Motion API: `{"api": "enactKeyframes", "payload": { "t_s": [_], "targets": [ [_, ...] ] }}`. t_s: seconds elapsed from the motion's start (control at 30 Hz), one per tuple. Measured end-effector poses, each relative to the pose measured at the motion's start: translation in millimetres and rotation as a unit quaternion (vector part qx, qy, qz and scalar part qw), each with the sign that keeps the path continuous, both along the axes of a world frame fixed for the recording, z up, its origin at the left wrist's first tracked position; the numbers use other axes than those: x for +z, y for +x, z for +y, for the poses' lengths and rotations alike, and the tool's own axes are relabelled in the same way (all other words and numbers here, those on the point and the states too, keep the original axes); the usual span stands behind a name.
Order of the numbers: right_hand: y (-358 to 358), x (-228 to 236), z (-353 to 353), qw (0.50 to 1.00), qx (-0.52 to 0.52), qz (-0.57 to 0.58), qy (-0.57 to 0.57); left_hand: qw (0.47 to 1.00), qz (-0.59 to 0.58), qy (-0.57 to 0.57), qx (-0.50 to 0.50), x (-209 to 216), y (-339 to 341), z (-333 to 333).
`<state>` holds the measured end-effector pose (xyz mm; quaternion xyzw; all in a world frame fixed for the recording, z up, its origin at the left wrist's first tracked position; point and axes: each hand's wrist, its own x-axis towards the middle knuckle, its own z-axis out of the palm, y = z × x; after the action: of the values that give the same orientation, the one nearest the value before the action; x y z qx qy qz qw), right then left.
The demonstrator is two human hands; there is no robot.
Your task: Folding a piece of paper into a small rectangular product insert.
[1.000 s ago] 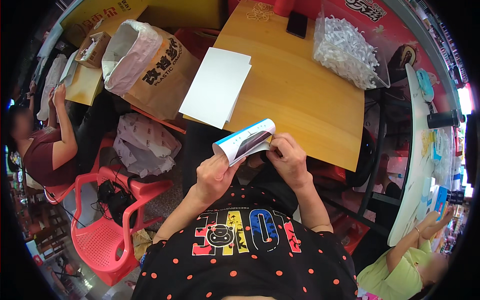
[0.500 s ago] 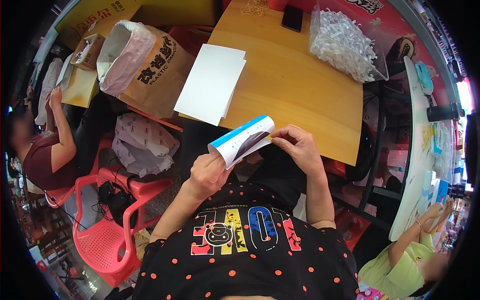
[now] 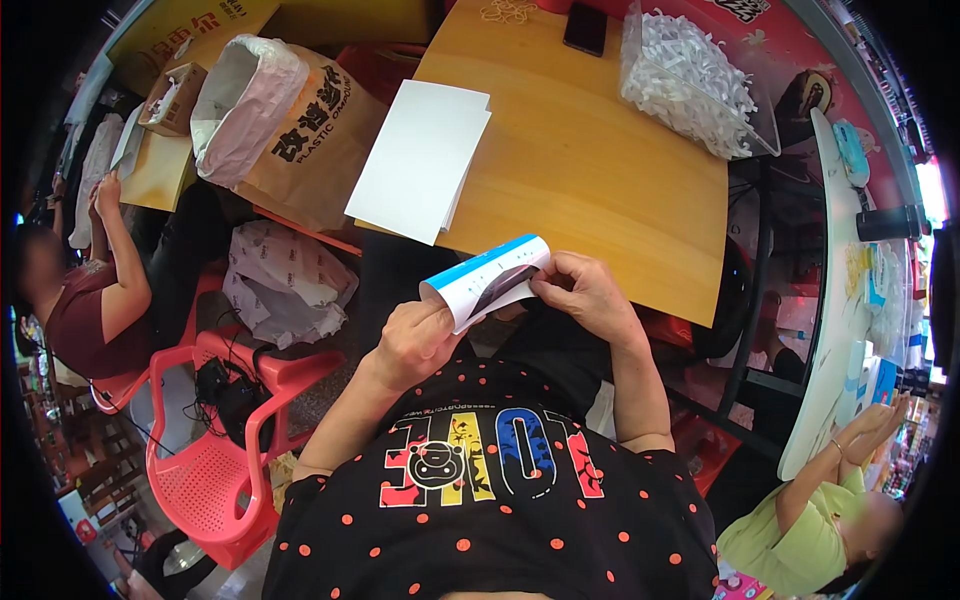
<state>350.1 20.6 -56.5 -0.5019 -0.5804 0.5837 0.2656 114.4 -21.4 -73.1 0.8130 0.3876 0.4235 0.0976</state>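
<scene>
A curled printed sheet [image 3: 485,275], white with a blue band and a dark patch, is held over my lap, just off the table's near edge. My left hand [image 3: 415,342] is closed round its lower left end. At the right end, the thumb and fingers of my right hand [image 3: 590,296] pinch the sheet's edge. Beyond it, plain white folded paper [image 3: 420,160] lies at the table's near left corner, partly sticking out past the edge. The inner side of the curled sheet is mostly hidden.
On the wooden table [image 3: 590,190] are a dark phone [image 3: 585,28], rubber bands [image 3: 508,10] and a clear bin of white paper strips [image 3: 690,85]. A large paper sack [image 3: 320,150] and a red chair [image 3: 205,490] stand left. Two people sit at either side.
My right hand's fingers have curled in more and shifted slightly left along the sheet's edge. The sheet and my left hand have barely moved.
</scene>
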Motion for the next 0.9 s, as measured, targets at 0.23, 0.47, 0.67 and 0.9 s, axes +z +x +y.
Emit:
{"api": "enactKeyframes", "payload": {
  "t_s": [0.23, 0.47, 0.67, 0.9],
  "targets": [
    [5, -1, -9, 0.999, -0.032, 0.015, 0.008, 0.999, -0.002, 0.012, -0.031, -7, 2, 2],
    [19, 4, -26, 0.994, -0.072, 0.087, 0.000, 0.999, 0.009, 0.011, -0.039, -6, 6, 5],
    [8, 7, -24, 0.981, -0.080, -0.011, 0.177, 1.000, -0.015, 0.003, -0.013, -7, 11, 5],
    [-11, 25, -29, 0.842, 0.080, -0.002, 0.534, 0.999, 0.005, -0.041, -0.035, -20, 18, 9]
  ]
}}
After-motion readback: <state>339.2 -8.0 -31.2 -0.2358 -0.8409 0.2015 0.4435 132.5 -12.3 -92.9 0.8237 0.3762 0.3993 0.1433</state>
